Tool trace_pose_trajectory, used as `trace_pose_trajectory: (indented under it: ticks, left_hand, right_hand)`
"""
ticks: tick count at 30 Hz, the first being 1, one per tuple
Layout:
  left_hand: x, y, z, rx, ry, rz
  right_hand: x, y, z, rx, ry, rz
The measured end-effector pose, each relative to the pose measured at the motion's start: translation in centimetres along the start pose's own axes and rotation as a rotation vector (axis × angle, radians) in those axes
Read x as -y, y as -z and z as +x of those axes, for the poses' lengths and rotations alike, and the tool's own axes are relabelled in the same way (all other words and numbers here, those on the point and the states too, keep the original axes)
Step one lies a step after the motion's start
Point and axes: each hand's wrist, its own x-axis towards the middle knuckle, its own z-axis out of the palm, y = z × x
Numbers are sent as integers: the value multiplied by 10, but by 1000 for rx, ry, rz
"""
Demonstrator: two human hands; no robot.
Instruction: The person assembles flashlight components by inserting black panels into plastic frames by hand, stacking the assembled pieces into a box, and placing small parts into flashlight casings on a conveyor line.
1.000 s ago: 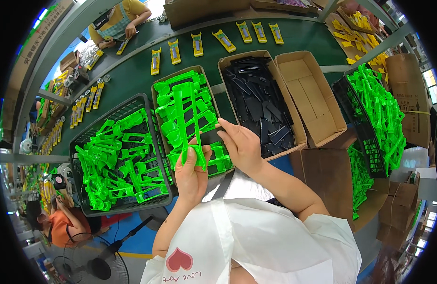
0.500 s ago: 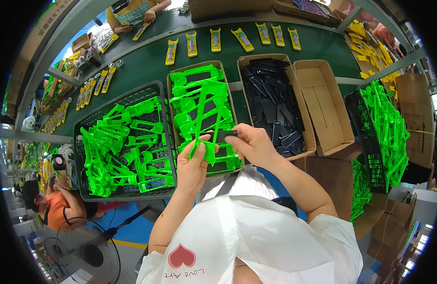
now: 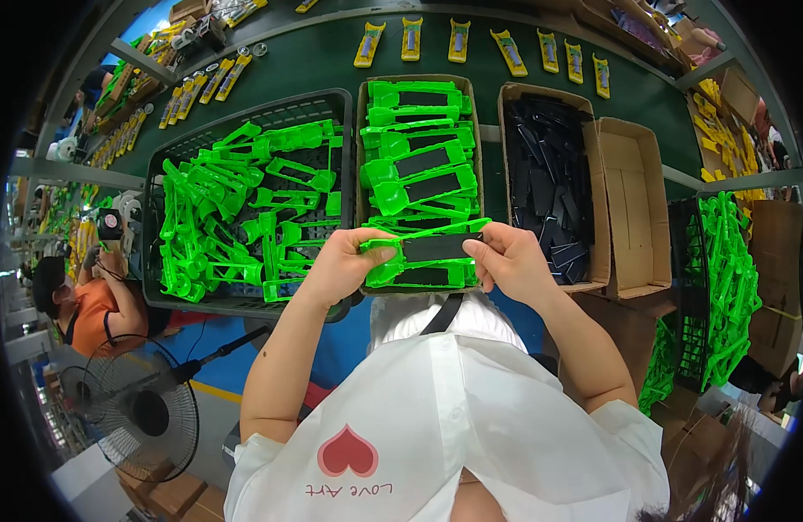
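Over a cardboard box [image 3: 479,148] of green plastic frames, I hold a green plastic frame [image 3: 445,230] level between both hands. A flat black rectangular panel [image 3: 438,249] lies along its opening; whether it is seated all round I cannot tell. My left hand [image 3: 342,265] pinches the frame's wide left end between thumb and fingers. At the other end, my right hand [image 3: 516,261] grips the frame and panel together, thumb on the panel's end. Several frames in the box below also carry black panels.
Left stands a black crate [image 3: 347,130] of loose green frames. Right are a box [image 3: 506,165] of black panels and another open cardboard box [image 3: 627,191]. Yellow pieces [image 3: 459,40] line the green bench. A fan [image 3: 149,413] and a seated person [image 3: 97,304] are at left.
The green frame has turned from upright to level, and the black panel has gone from my right fingers' tip to lying along the frame. My view has shifted.
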Motion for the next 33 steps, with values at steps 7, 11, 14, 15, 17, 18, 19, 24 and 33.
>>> trace_pose_trajectory:
  ticks: [7,11,14,15,17,18,19,24,33]
  left_hand:
    - [10,-3,5,4,29,-14]
    - [5,-4,8,-3,18,-62]
    - [6,-4,10,-2,1,-2]
    - [13,-4,12,13,-44,51]
    - [17,-2,13,31,-87,105]
    - [16,-1,13,49,-119,94]
    - [16,0,13,65,-151,83]
    - [0,-9,11,87,-234,552]
    - [-20,-69,41,-85,-391,1013]
  right_hand:
    - [4,-7,0,-62,-64,-188]
    - [-2,-8,9,-145,-12,-221]
    - [-11,-7,9,-237,124,-600]
    - [-8,-8,7,-255,124,-857]
    - [-16,-9,8,-389,222,-876]
    - [-14,-6,8,-462,238,-813]
    - [-13,-4,9,-534,254,-748]
    - [-11,3,11,-101,-181,-177]
    - [-47,-11,14,-153,246,-148]
